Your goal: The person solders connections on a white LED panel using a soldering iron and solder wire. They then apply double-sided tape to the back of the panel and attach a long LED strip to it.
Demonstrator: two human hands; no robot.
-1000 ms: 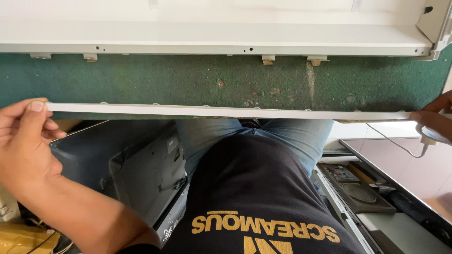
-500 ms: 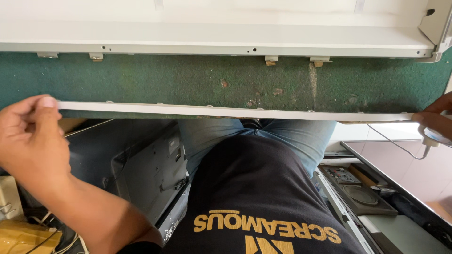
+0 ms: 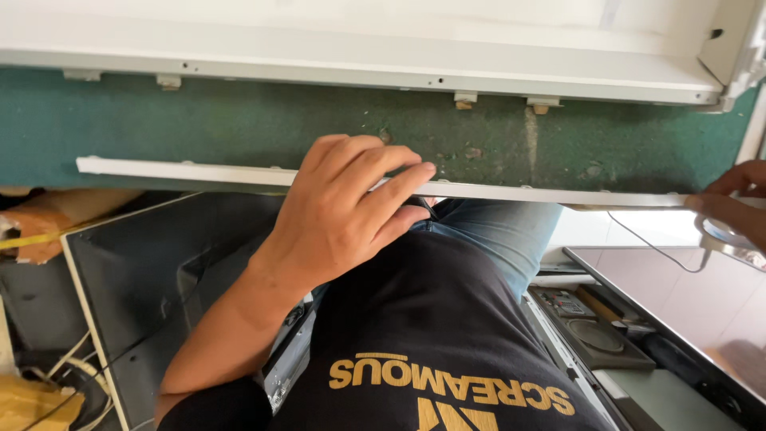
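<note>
A long thin white strip [image 3: 183, 171] lies along the near edge of a green-covered bench [image 3: 239, 124]. My left hand [image 3: 343, 211] rests over the middle of the strip, fingers spread and touching it. My right hand [image 3: 734, 203] is at the frame's right edge, pinching the strip's right end. A round metal object with a thin wire [image 3: 722, 238] sits just under that hand. Farther back, a white panel frame [image 3: 359, 64] lies across the bench.
Below the bench on the left stands a dark flat screen panel [image 3: 136, 271] with loose white cables [image 3: 72, 359]. On the right lie another glossy panel [image 3: 686, 295] and opened electronics parts [image 3: 590, 327]. A brown wrapped bundle [image 3: 56, 215] sits at far left.
My left hand has slid from the strip's left end to its middle. The strip's left end now lies uncovered on the bench edge. The right hand stays at the right end.
</note>
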